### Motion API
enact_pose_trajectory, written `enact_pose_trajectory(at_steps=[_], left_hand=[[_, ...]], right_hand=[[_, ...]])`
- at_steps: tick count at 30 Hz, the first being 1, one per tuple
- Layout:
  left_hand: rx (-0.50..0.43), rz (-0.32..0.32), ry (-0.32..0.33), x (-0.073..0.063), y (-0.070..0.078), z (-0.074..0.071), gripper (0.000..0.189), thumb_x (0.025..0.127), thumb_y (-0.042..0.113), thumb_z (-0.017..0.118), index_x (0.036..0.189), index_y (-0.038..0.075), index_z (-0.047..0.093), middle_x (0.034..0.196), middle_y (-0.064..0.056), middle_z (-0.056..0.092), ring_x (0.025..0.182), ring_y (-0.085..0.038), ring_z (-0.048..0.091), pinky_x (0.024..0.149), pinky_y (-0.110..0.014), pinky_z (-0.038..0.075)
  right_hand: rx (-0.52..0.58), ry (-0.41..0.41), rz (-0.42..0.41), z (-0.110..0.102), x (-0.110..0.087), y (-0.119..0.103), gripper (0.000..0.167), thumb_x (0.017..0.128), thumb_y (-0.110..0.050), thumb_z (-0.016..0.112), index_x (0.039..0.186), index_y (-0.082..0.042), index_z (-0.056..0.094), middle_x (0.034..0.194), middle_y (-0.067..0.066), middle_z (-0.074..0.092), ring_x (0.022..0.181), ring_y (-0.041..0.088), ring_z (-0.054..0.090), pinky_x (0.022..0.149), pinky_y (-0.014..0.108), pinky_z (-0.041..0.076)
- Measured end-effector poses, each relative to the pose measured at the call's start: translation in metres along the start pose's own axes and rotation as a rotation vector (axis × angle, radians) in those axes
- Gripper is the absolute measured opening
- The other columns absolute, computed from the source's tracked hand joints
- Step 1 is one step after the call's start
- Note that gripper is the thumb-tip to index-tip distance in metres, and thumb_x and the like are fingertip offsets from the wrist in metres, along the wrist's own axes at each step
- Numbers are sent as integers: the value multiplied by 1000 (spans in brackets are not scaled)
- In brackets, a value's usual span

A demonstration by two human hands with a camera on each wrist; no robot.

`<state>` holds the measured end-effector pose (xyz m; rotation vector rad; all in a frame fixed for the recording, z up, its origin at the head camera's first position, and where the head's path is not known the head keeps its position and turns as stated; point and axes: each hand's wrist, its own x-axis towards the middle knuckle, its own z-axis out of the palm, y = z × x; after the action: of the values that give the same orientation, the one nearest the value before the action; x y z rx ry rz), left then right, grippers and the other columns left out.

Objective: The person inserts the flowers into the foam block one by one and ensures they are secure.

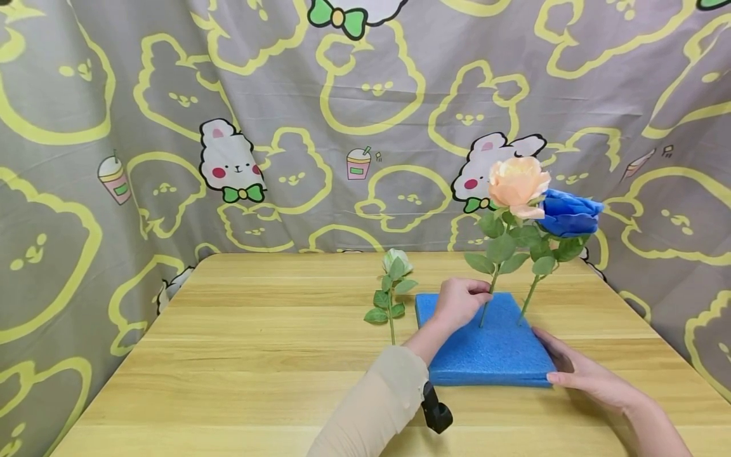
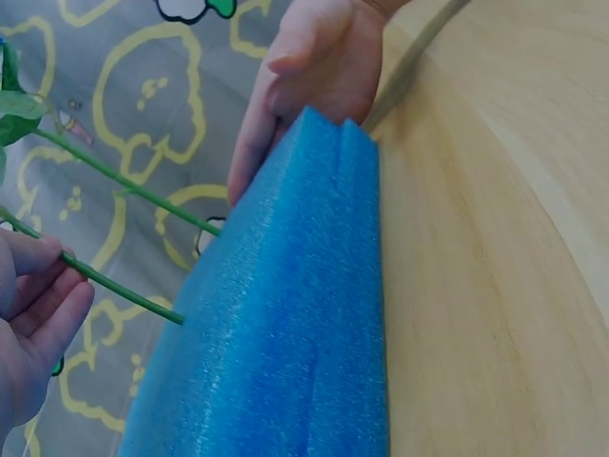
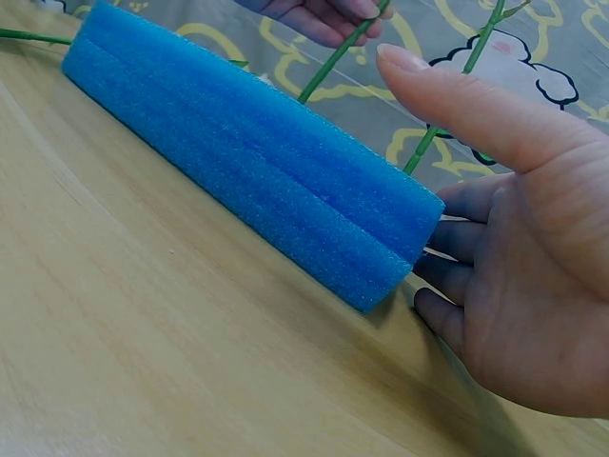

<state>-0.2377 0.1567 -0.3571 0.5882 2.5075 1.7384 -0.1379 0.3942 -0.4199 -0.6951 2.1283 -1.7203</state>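
A peach rose (image 1: pixel 518 184) with green leaves stands in a blue foam block (image 1: pixel 485 355), its stem end sunk into the top. My left hand (image 1: pixel 459 301) pinches that stem between thumb and fingers, a little above the foam. Behind and to the right, a blue rose (image 1: pixel 571 214) stands in the same block, leaning right. My right hand (image 1: pixel 588 379) rests against the block's right side near the front corner. In the right wrist view its fingers touch the foam's end, and the thumb (image 3: pixel 476 105) is stretched out above the block.
A white-green rose (image 1: pixel 396 261) lies on the wooden table (image 1: pixel 257 355) left of the block, its lower stem hidden by my left arm. A black strap piece (image 1: pixel 436 412) shows by my left wrist. A patterned curtain (image 1: pixel 285 95) hangs behind the table.
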Motion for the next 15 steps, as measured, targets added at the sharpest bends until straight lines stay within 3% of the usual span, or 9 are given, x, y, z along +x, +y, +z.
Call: enact_pose_trajectory(at_steps=[6, 15], left_hand=[[41, 21, -7, -1, -4, 1, 10, 83, 13, 71, 91, 11, 76, 86, 7, 70, 75, 0, 61, 61, -13, 47], [84, 4, -49, -2, -5, 0, 12, 83, 15, 70, 94, 13, 76, 89, 7, 70, 78, -1, 62, 62, -13, 47]], right_hand=[[3, -2, 11, 0, 0, -1, 74, 95, -1, 45, 140, 11, -13, 139, -32, 17, 123, -21, 17, 94, 3, 21], [3, 7, 35, 0, 0, -2, 75, 95, -2, 45, 140, 10, -13, 137, -32, 16, 122, -22, 16, 94, 2, 21]])
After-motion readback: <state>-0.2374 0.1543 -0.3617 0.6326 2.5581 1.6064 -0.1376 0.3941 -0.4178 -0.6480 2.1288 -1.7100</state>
